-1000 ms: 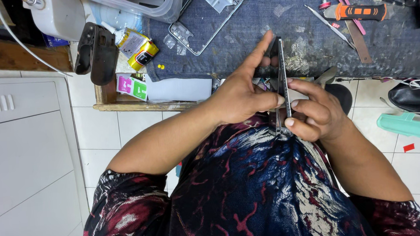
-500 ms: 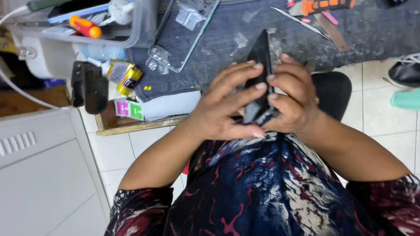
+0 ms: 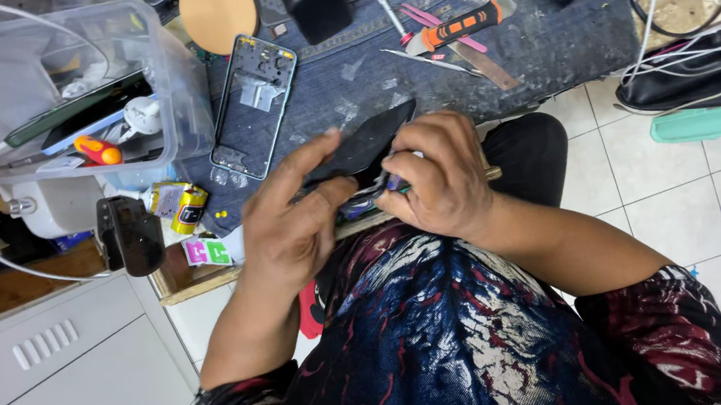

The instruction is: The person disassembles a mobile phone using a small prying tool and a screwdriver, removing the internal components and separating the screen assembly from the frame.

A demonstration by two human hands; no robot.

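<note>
From my remote seat I see the left hand (image 3: 290, 224) and right hand (image 3: 435, 176) meet over the near edge of the denim mat (image 3: 535, 42), both on a dark phone panel (image 3: 369, 143) held tilted above it. The left fingers lie long and pressed together along the panel's face, probably to brace it flat; the right hand's fingers curl tight round its lower end, pinching it (whatever else they grip there is hidden). An empty phone frame (image 3: 252, 104) lies just beyond, with an orange-handled screwdriver (image 3: 462, 24) farther back, likely kept within reach. A clear bin (image 3: 171, 97) sits left.
</note>
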